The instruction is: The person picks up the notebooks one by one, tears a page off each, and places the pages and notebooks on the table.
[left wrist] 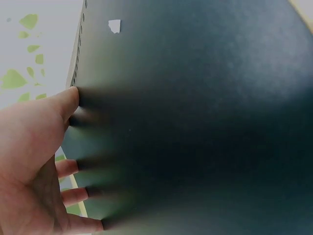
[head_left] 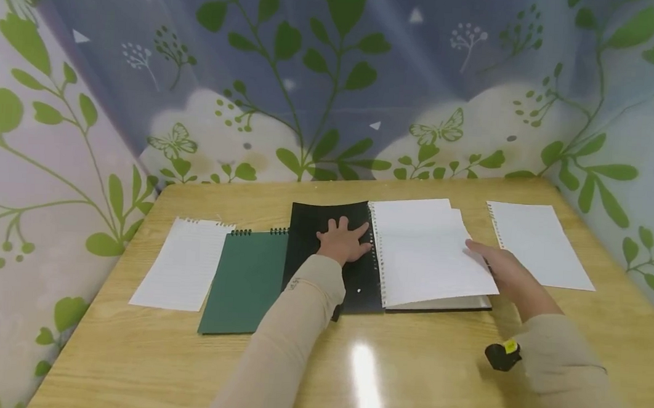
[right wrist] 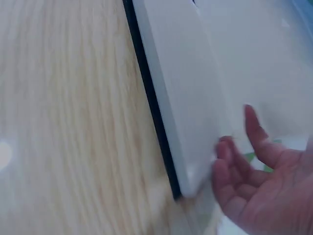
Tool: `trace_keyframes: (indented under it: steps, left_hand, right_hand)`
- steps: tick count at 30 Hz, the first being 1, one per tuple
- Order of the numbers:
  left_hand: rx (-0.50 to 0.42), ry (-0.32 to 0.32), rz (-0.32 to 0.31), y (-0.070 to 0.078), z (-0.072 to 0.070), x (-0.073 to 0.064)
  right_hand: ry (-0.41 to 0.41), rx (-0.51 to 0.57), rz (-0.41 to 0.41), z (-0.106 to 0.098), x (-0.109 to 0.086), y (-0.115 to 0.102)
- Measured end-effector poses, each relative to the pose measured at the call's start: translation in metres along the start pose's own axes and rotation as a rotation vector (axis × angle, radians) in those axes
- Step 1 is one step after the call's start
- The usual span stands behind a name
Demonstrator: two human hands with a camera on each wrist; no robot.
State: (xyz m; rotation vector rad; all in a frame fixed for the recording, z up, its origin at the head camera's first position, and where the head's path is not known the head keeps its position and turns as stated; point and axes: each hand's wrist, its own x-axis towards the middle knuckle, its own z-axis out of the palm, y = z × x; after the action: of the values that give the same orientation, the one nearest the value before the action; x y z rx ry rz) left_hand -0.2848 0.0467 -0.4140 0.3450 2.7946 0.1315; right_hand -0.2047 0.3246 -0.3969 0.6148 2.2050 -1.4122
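Note:
A black spiral notebook lies spread on the table, with its black cover [head_left: 310, 228] turned to the left. My left hand [head_left: 340, 240] rests flat on that cover near the coil, fingers spread; in the left wrist view its fingertips press the dark surface. At the notebook's right side, my right hand [head_left: 503, 270] pinches the outer edge of a white page [head_left: 432, 252], thumb over it and fingers beneath. This page is lifted off the stack and skewed. Below it, the right wrist view shows the thick page block [right wrist: 171, 83] and its dark back edge.
Left of the black notebook lies a green spiral notebook [head_left: 247, 286], beside a torn-out lined sheet [head_left: 176, 267]. Another loose sheet [head_left: 541, 246] with a ragged holed edge lies at the right. A leaf-patterned curtain [head_left: 333, 93] stands behind the wooden table [head_left: 407, 368].

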Motion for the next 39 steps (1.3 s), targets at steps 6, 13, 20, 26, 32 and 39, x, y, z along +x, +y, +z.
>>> trace_keyframes:
  steps: [6,13,20,26,32,39]
  left_hand:
    - [-0.024,0.008,-0.001,-0.003,-0.005,-0.001]
    - [-0.042,0.008,0.002,-0.005,-0.004,0.000]
    - [-0.036,-0.010,0.006,0.000,0.002,0.003]
    - [-0.031,-0.012,0.018,0.004,0.004,0.004]
    - [-0.039,-0.010,0.016,0.003,0.002,0.003]
    - [-0.043,-0.009,0.014,0.000,0.000,0.002]
  right_hand:
    - [-0.006,-0.306,-0.081,-0.002,-0.018,0.007]
    - [0.150,-0.367,-0.144,0.012,-0.017,0.018]
    - [0.232,-0.430,-0.189,0.014,-0.012,0.031]
    - [0.304,-0.450,-0.238,0.016,-0.009,0.037]
    - [0.317,-0.501,-0.258,0.017,-0.006,0.036]
    - [0.331,-0.525,-0.296,0.018,-0.005,0.035]
